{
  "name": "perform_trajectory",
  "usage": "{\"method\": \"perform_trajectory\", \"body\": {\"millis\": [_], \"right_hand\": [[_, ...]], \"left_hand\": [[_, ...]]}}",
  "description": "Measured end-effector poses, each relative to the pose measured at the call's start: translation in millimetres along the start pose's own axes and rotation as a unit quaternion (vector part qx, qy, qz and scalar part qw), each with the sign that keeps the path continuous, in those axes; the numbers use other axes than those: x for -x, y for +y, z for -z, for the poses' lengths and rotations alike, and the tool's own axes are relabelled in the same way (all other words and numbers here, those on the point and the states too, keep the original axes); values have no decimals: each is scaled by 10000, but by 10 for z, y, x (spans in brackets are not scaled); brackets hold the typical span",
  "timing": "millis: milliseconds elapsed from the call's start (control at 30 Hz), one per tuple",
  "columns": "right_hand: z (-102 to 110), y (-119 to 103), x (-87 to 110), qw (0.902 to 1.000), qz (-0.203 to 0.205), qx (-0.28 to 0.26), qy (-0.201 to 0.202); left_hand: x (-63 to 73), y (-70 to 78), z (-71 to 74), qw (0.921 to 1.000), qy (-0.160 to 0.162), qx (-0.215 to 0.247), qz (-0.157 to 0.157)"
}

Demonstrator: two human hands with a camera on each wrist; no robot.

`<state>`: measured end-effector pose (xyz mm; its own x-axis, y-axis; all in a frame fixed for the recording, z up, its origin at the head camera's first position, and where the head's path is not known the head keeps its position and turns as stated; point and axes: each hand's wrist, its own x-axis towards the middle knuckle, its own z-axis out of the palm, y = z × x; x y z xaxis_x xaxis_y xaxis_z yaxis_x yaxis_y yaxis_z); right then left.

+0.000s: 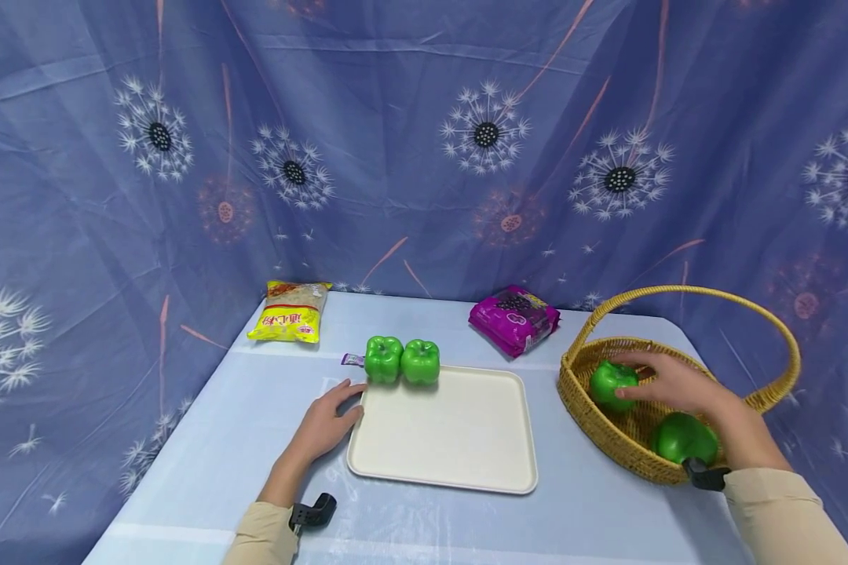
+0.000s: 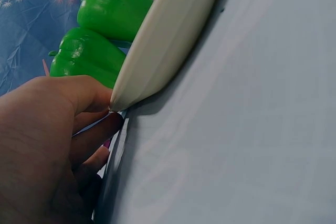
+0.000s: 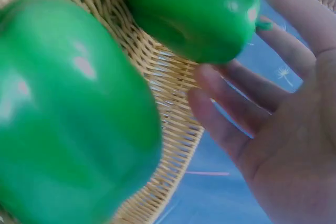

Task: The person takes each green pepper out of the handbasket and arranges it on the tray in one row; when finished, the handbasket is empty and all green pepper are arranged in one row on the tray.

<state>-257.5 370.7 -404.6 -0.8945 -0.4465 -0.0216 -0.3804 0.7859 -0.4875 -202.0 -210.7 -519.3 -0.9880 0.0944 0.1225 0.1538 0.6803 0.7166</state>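
My left hand point(image 1: 330, 421) lies at the left edge of the cream tray point(image 1: 441, 430), its thumb and a fingertip at the rim. In the left wrist view the tray's side point(image 2: 168, 40) rises beside the thumb. Two green bell peppers point(image 1: 382, 359) point(image 1: 420, 362) sit side by side at the tray's far left corner. On the right, my right hand point(image 1: 681, 382) reaches into the wicker basket point(image 1: 608, 446) and holds a green bell pepper point(image 3: 197, 17) between thumb and fingers. Another green pepper point(image 3: 73, 114) lies in the basket under the wrist.
A yellow food bag point(image 1: 290, 312) lies at the back left, and a purple package point(image 1: 514, 319) at the back middle. Behind the peppers pokes out a small purple sachet point(image 1: 352, 359). The basket's tall handle point(image 1: 685, 289) arches over the right arm. A blue curtain point(image 1: 389, 157) hangs behind.
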Motion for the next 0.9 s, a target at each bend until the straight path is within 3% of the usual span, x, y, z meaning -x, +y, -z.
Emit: {"method": "perform_trajectory", "body": {"millis": [333,667,900], "right_hand": [[165,-139,-155,9971,147,100,-737],[180,-86,-187,9959,-108,-107,-891],[157,-119,-256,9946,98,74,-1031]], "left_hand": [[3,-14,17,10000,45,47,-15],[-1,-21,4,10000,18,20,-1],[-11,-46,-4,10000,39,41,3]]}}
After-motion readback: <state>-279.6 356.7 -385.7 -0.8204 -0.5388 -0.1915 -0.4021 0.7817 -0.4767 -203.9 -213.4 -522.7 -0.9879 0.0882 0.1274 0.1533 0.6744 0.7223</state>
